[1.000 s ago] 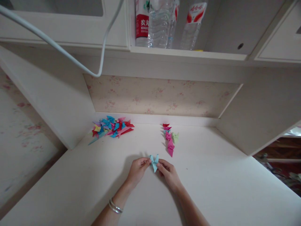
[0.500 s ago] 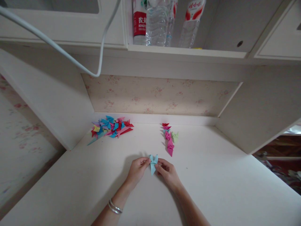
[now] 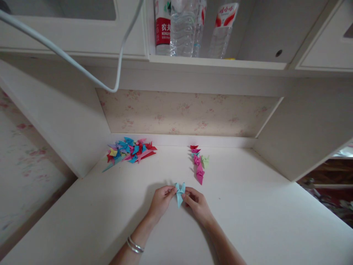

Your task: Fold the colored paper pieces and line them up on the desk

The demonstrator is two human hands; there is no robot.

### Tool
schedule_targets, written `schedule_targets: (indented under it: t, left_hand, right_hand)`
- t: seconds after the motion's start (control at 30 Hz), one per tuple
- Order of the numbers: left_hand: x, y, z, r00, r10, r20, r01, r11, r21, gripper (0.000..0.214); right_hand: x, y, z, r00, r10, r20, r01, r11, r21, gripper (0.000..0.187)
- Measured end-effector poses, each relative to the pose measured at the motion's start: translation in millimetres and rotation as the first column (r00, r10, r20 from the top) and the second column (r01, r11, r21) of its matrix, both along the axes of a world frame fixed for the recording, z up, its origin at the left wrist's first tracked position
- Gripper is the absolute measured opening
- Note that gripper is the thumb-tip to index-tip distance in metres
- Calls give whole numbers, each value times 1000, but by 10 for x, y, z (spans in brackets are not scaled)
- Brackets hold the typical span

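Note:
A small light-blue folded paper piece [image 3: 179, 193] sits between both hands, just above the white desk [image 3: 248, 221]. My left hand [image 3: 160, 201] pinches its left side with curled fingers. From the right, my right hand [image 3: 197, 204] pinches the other side. A silver bangle circles my left wrist. Just beyond the hands lies a short row of folded paper pieces [image 3: 198, 163], mostly pink with one pale green.
A heap of folded paper pieces [image 3: 129, 150] in blue, red, pink and yellow lies at the back left by the side panel. Water bottles [image 3: 187, 27] stand on the shelf above. A white cable [image 3: 82, 70] hangs across the upper left.
The light-blue piece has turned slightly between the fingers, its lower tip now pointing more straight down. Both hands stay in place.

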State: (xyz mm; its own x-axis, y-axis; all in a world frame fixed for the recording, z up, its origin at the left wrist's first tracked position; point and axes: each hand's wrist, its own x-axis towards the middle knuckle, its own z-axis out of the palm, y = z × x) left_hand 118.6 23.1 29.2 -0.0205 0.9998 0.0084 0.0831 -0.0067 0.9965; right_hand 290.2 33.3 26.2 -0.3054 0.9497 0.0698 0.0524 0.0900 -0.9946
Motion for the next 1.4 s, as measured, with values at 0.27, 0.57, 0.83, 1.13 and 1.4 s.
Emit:
schedule_targets:
  t: [0.27, 0.57, 0.83, 1.13, 1.4]
  left_hand:
    - [-6, -25, 37, 1000, 15, -20, -15, 1000, 4, 41]
    - [36, -55, -8, 972, 164, -165, -159, 986, 43, 48]
    - [43, 121, 146, 948, 207, -243, -214, 977, -3, 57]
    - [590, 662, 577, 911, 21, -412, 42, 989, 144, 37]
    - [1232, 1190, 548, 736, -28, -676, 278, 924, 265, 22]
  right_hand:
    - [-11, 24, -75, 995, -94, -21, 94, 996, 1, 44]
    - [-32, 47, -93, 975, -209, -74, 207, 978, -36, 47]
    - [-11, 88, -139, 979, -187, -82, 180, 981, -78, 49]
    - [40, 24, -86, 884, -103, 456, -8, 972, 236, 46]
    - [33, 2, -67, 737, -136, 662, -129, 933, 335, 40]
